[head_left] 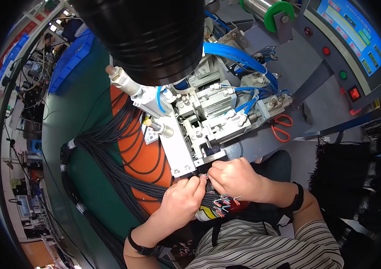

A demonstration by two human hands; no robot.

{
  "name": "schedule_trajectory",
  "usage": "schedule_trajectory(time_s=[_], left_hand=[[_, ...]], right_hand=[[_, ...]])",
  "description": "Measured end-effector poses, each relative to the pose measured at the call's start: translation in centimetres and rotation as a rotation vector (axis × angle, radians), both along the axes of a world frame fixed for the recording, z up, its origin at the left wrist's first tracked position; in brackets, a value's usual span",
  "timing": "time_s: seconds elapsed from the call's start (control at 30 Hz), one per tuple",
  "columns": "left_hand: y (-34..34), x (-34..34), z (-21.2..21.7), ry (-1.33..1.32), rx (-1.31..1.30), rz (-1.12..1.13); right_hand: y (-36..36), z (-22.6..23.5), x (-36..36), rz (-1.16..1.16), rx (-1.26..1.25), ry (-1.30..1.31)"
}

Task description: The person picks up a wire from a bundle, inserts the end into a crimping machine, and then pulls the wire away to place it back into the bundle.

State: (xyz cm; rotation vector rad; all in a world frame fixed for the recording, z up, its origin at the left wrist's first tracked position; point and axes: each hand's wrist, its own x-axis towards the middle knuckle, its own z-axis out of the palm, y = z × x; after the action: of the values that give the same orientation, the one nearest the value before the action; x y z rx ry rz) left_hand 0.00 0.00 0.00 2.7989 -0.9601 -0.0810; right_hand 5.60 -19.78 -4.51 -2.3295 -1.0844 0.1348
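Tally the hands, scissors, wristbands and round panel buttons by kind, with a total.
Hands: 2, the left hand and the right hand, both on the black cable bundle
Red-handled scissors: 1
Black wristbands: 2
Round panel buttons: 3, two red and one green
Total: 8

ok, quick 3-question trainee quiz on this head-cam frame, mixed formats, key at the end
1. True or false: both hands, left hand and right hand, grip the bundle of black cables just in front of the metal machine.
2. Multiple choice: the red-handled scissors lie A) to the right of the machine, B) on the orange mat, C) in the blue bin.
3. Fill in: the cable ends by the hands show stripped, multicoloured ____.

Key: 1 true; 2 A; 3 wires.
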Motion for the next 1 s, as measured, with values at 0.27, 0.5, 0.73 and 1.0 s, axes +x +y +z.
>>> schedule_trajectory(time_s=[0.27,0.5,0.73,1.0], left_hand=[[0.2,-0.6,-0.5,-0.066,-0.111,0.017],[-0.1,-0.6,-0.1,-0.095,-0.084,0.005],[0.0,-0.7,-0.3,-0.086,-0.082,0.006],[-0.3,0.1,0.0,-0.080,-0.057,-0.024]], right_hand=[[0.2,-2.3,-0.9,-0.139,0.530,0.055],[0.8,-2.8,-1.4,-0.180,0.580,-0.040],[0.7,-1.8,-1.5,-0.177,0.500,-0.054],[0.3,-0.2,-0.9,-0.110,0.213,-0.067]])
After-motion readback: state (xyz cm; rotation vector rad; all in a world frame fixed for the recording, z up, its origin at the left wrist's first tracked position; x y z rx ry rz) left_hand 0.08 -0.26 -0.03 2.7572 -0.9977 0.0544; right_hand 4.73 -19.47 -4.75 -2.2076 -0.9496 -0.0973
